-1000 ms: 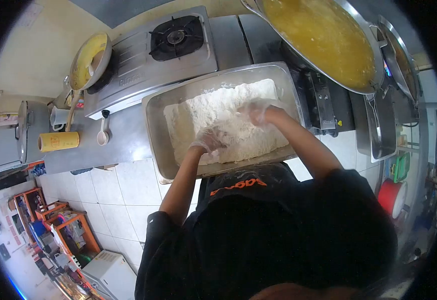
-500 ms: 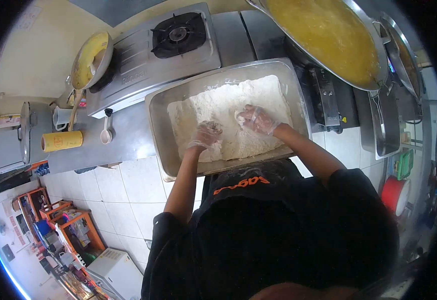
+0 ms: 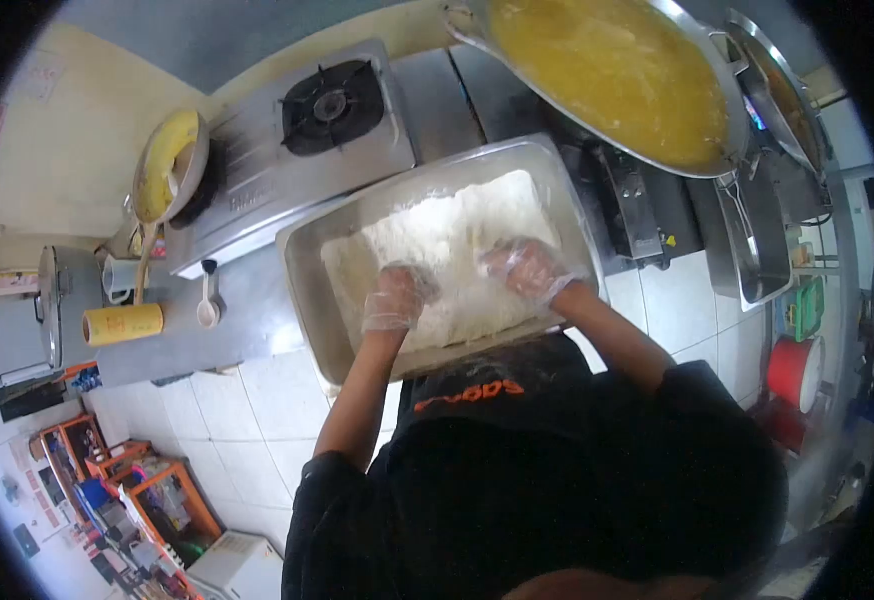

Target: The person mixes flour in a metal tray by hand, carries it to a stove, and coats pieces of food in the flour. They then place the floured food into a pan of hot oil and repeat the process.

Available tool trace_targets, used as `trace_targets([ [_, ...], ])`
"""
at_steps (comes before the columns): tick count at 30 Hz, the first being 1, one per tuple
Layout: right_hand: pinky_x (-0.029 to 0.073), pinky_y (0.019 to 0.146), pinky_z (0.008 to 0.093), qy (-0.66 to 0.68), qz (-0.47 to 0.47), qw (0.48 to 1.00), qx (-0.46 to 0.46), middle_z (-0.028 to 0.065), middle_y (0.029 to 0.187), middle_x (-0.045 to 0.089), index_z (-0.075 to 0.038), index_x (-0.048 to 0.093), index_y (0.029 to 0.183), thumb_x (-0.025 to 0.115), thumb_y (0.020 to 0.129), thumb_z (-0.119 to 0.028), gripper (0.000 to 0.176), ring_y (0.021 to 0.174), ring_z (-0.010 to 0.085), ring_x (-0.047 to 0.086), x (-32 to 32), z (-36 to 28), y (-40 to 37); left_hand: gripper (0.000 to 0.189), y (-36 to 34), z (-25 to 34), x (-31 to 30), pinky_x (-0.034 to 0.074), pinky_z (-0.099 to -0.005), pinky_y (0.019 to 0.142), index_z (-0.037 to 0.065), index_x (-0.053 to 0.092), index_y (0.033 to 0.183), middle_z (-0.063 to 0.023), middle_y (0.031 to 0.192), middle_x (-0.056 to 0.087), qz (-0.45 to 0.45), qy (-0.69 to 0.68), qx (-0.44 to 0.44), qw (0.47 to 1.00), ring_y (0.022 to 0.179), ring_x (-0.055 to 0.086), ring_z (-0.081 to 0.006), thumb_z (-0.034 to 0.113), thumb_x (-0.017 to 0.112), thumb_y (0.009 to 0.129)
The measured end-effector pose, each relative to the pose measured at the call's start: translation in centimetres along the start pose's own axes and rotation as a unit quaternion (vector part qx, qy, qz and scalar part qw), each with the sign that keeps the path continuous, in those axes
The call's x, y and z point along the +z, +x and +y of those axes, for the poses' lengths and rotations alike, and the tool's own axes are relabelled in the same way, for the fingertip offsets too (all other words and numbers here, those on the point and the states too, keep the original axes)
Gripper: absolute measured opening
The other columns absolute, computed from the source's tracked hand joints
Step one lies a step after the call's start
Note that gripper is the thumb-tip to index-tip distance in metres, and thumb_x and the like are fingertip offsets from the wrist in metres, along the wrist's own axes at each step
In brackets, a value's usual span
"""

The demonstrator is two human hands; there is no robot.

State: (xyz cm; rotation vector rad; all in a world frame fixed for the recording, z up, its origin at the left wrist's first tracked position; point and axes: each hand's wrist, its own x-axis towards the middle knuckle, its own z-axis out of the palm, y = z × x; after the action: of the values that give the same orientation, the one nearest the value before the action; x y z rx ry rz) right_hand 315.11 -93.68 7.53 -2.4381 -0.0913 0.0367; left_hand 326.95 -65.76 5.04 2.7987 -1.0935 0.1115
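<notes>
A large steel tray (image 3: pixel 302 270) sits on the counter in front of me, filled with white flour (image 3: pixel 437 235). Both my hands wear thin clear plastic gloves. My left hand (image 3: pixel 395 297) rests on the flour near the tray's front left, fingers curled into it. Over the front right of the heap, my right hand (image 3: pixel 527 268) lies with its fingers spread and dusted white. Whether anything lies under the flour is hidden.
A gas stove (image 3: pixel 297 140) stands behind the tray, with a yellow-filled pan (image 3: pixel 169 162) at its left. A big wok of yellow oil (image 3: pixel 607 70) is at the back right. A yellow roll (image 3: pixel 122 324) and a white spoon (image 3: pixel 207 305) lie on the counter.
Both hands have drawn back toward the tray's near edge, the right one from the far middle of the flour. The view has shifted slightly.
</notes>
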Motion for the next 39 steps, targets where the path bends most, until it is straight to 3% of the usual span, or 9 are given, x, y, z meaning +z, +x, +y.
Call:
trace_targets([
  [8, 0.053, 0.094, 0.0406, 0.039, 0.010, 0.998, -0.038, 0.0137, 0.102, 0.074, -0.009, 0.076, 0.105, 0.070, 0.090, -0.021, 0.020, 0.098, 0.0303, 0.070, -17.1, -6.6, 0.1, 0.032, 10.7, 6.1, -18.8, 0.058, -0.0335, 0.079, 0.007, 0.077, 0.102, -0.0147, 0.101, 0.076, -0.095, -0.338, 0.109, 0.930, 0.091, 0.071, -0.0212, 0.033, 0.061, 0.097],
  [11, 0.053, 0.095, 0.0393, 0.073, 0.058, 0.995, 0.034, 0.0114, 0.104, 0.075, -0.009, 0.077, 0.102, 0.070, 0.092, -0.027, 0.022, 0.100, 0.0281, 0.070, -28.2, -11.5, -0.6, 0.030, 17.5, 8.3, -25.0, 0.057, -0.0322, 0.081, 0.010, 0.075, 0.117, -0.0148, 0.118, 0.073, -0.053, -0.171, 0.266, 0.947, 0.099, 0.071, -0.0183, 0.027, 0.058, 0.100],
  [14, 0.051, 0.099, 0.0381, -0.089, 0.171, 0.981, -0.026, 0.0120, 0.111, 0.073, -0.008, 0.076, 0.105, 0.068, 0.092, -0.027, 0.025, 0.107, 0.0270, 0.067, -35.5, -9.4, -0.6, 0.034, 23.8, 11.5, -28.5, 0.052, -0.0296, 0.085, 0.030, 0.067, 0.132, 0.0084, 0.135, 0.066, 0.268, 0.167, 0.386, 0.867, 0.097, 0.069, -0.0128, 0.026, 0.055, 0.101],
  [21, 0.050, 0.103, 0.0417, -0.029, 0.229, 0.971, -0.060, 0.0183, 0.118, 0.069, -0.005, 0.073, 0.111, 0.069, 0.089, -0.022, 0.029, 0.113, 0.0325, 0.064, -41.6, 11.3, 3.5, 0.045, 35.3, 23.9, -28.2, 0.052, -0.0436, 0.099, 0.007, 0.072, 0.116, -0.0192, 0.120, 0.069, -0.127, -0.077, 0.164, 0.975, 0.113, 0.065, -0.0373, 0.040, 0.075, 0.086],
  [24, 0.050, 0.102, 0.0439, -0.286, 0.054, 0.926, 0.241, 0.0198, 0.120, 0.068, -0.006, 0.072, 0.113, 0.066, 0.090, -0.022, 0.029, 0.115, 0.0352, 0.063, -42.9, 5.8, 5.2, 0.044, 44.2, 23.1, -14.3, 0.050, -0.0408, 0.103, 0.012, 0.069, 0.124, -0.0183, 0.133, 0.062, -0.100, -0.003, 0.284, 0.954, 0.120, 0.062, -0.0341, 0.042, 0.068, 0.092],
  [27, 0.051, 0.099, 0.0454, -0.289, 0.053, 0.912, 0.286, 0.0203, 0.120, 0.068, -0.007, 0.070, 0.117, 0.064, 0.091, -0.020, 0.030, 0.114, 0.0363, 0.063, -42.6, 7.6, 5.9, 0.039, 40.0, 25.1, -19.0, 0.052, -0.0424, 0.100, 0.014, 0.070, 0.123, -0.0151, 0.133, 0.063, -0.059, -0.020, 0.218, 0.974, 0.117, 0.063, -0.0349, 0.037, 0.070, 0.091],
  [29, 0.052, 0.096, 0.0456, -0.452, 0.190, 0.871, 0.006, 0.0186, 0.121, 0.069, -0.009, 0.068, 0.121, 0.062, 0.092, -0.016, 0.030, 0.112, 0.0358, 0.065, -41.0, 17.3, 7.3, 0.034, 38.5, 23.2, -20.7, 0.053, -0.0428, 0.095, 0.015, 0.071, 0.120, -0.0121, 0.126, 0.067, -0.027, -0.068, 0.262, 0.962, 0.113, 0.065, -0.0332, 0.035, 0.069, 0.092],
  [34, 0.053, 0.099, 0.0423, -0.382, 0.207, 0.898, -0.075, 0.0113, 0.127, 0.068, -0.011, 0.068, 0.123, 0.058, 0.100, -0.021, 0.027, 0.113, 0.0320, 0.067, -34.4, -1.9, 4.3, 0.026, 28.1, 12.9, -23.2, 0.056, -0.0419, 0.086, 0.013, 0.073, 0.113, -0.0115, 0.108, 0.074, 0.225, 0.037, 0.424, 0.877, 0.096, 0.070, -0.0317, 0.031, 0.067, 0.094],
  [39, 0.046, 0.108, 0.0426, -0.085, -0.022, 0.988, -0.129, 0.0125, 0.138, 0.061, -0.014, 0.061, 0.136, 0.056, 0.101, -0.036, 0.041, 0.126, 0.0292, 0.059, -20.7, -6.6, 4.0, 0.033, 14.7, 6.0, -17.1, 0.056, -0.0393, 0.089, 0.013, 0.073, 0.112, -0.0049, 0.105, 0.075, -0.074, -0.142, 0.211, 0.964, 0.092, 0.071, -0.0255, 0.039, 0.070, 0.093],
])
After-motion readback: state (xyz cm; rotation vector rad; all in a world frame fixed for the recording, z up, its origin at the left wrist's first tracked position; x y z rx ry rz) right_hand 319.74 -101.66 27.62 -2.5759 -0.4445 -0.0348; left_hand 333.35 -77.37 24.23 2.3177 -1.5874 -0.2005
